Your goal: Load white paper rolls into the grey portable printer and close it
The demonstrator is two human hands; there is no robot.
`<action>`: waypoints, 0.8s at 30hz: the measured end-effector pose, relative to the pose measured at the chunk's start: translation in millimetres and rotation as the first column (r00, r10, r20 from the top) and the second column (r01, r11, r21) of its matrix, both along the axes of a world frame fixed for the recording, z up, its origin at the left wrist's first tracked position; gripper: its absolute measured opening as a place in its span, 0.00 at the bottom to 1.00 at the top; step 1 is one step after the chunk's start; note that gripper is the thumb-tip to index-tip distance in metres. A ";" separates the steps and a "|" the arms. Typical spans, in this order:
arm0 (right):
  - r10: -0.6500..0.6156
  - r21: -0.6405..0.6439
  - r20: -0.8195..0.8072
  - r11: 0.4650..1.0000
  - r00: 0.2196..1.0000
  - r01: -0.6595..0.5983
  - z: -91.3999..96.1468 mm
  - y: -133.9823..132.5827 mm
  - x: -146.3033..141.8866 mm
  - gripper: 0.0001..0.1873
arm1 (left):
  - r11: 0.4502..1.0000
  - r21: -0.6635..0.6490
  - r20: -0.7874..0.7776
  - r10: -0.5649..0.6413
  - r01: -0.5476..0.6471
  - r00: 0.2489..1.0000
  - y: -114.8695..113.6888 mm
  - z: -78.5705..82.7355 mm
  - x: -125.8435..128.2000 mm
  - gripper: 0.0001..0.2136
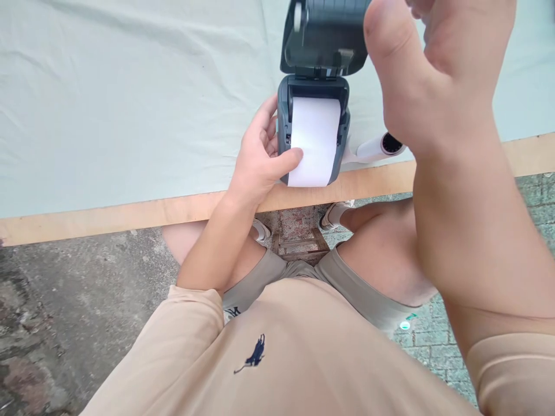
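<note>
- The printer point(315, 86) stands at the near edge of the table point(130, 211), just in front of the seated person, so both arms reach it easily
- Its lid point(323, 37) is opened upward and back; the white paper point(314, 141) lies in the bay and runs down over the front lip
- The left hand point(258, 159) grips the printer's left side with curled fingers, and its thumb point(288, 162) presses on the paper; I think this keeps the body from sliding and the sheet flat
- The right hand point(433, 75) is raised near the lid, very close to the camera; its fingers are cut off by the frame, so I cannot tell its grip
- A white roll point(381, 145) lies just beside the printer, on its right
</note>
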State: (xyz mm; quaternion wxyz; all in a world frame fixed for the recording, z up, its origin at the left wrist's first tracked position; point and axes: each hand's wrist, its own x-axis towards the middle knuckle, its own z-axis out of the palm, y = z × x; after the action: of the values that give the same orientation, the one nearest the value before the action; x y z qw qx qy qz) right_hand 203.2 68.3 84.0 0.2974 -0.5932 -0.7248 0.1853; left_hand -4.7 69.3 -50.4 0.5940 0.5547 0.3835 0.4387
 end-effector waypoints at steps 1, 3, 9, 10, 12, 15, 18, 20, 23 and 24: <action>0.021 0.038 -0.030 0.999 0.999 -0.020 -1.0 -0.1 0.1 0.23 | 1.000 -0.008 -0.004 -0.004 0.004 1.000 -0.3 0.7 0.0 0.39; 0.075 0.132 -0.012 0.989 0.997 -0.073 -1.9 -1.7 0.7 0.19 | 1.000 -0.008 0.010 -0.012 0.012 1.000 -1.4 3.1 0.5 0.39; 0.186 -0.262 0.306 0.959 0.934 -0.105 0.1 -2.5 -1.6 0.30 | 0.991 -0.129 0.212 0.004 0.024 0.977 -7.6 17.4 5.6 0.34; 0.178 -0.312 0.350 0.948 0.920 -0.065 0.3 -2.0 -3.5 0.32 | 0.987 -0.163 0.235 0.026 0.013 0.972 -8.5 19.8 6.4 0.31; 0.168 -0.349 0.400 0.937 0.901 -0.020 0.0 -1.4 -7.3 0.34 | 0.984 -0.177 0.250 0.055 -0.010 0.967 -9.7 22.8 7.4 0.27; 0.165 -0.336 0.386 0.942 0.907 -0.028 -2.8 -1.7 -8.4 0.35 | 0.993 -0.122 0.201 0.037 -0.012 0.979 -9.7 23.0 7.9 0.29; 0.194 -0.282 0.306 0.954 0.932 -0.106 -7.2 -3.2 -1.3 0.31 | 0.991 -0.132 0.149 0.046 -0.026 0.988 -9.9 22.2 7.5 0.32; 0.218 -0.228 0.241 0.960 0.946 -0.164 -9.5 -5.4 6.0 0.26 | 0.986 -0.162 0.156 0.070 -0.044 0.985 -9.9 21.0 6.9 0.31; 0.271 -0.149 0.166 0.957 0.948 -0.247 -11.5 -10.4 16.5 0.23 | 0.985 -0.167 0.175 0.082 -0.053 0.981 -7.4 16.3 5.5 0.31; 0.290 -0.128 0.156 0.954 0.944 -0.271 -11.9 -12.1 19.1 0.24 | 0.986 -0.160 0.178 0.084 -0.055 0.980 -6.0 14.4 4.8 0.32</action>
State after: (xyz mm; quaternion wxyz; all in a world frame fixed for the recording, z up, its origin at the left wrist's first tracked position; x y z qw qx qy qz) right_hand 222.2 56.2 72.1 0.1722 -0.5126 -0.8142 0.2115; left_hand 0.2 63.4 -36.0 0.6522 0.4505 0.3788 0.4777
